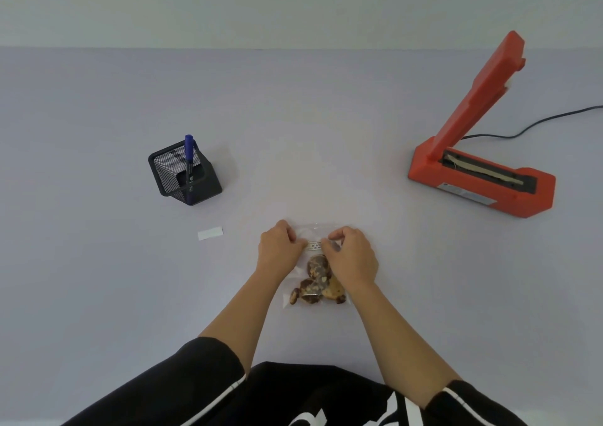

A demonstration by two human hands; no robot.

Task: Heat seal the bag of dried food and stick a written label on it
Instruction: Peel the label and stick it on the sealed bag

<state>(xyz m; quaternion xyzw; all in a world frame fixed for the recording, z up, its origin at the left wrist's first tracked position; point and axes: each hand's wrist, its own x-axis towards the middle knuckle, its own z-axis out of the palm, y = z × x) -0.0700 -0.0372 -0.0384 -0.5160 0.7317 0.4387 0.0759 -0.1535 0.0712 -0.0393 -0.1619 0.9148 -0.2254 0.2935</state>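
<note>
Head view: a person at a lilac table (98,278) works on a clear bag of dried food (313,282) lying flat directly in front of them. The written label (314,245) sits across the upper part of the bag, its long axis running side to side, directly between the two sets of fingertips. The left hand (277,249) rests curled on the bag just left of the label, apparently pinning the film; the right hand (352,256) lies just right of it, fingers bent and pressed down at the label's right end. Neither hand encloses anything. The dried pieces lie below the fingers, toward the person. A blank white slip (210,233) lies well left of the left hand; beyond it a blue marker (188,164) stands in a black mesh pen holder (186,174). An orange heat sealer (479,171), arm raised, stands far right, nearer the right hand. Judged stage: smoothing down the label.
</note>
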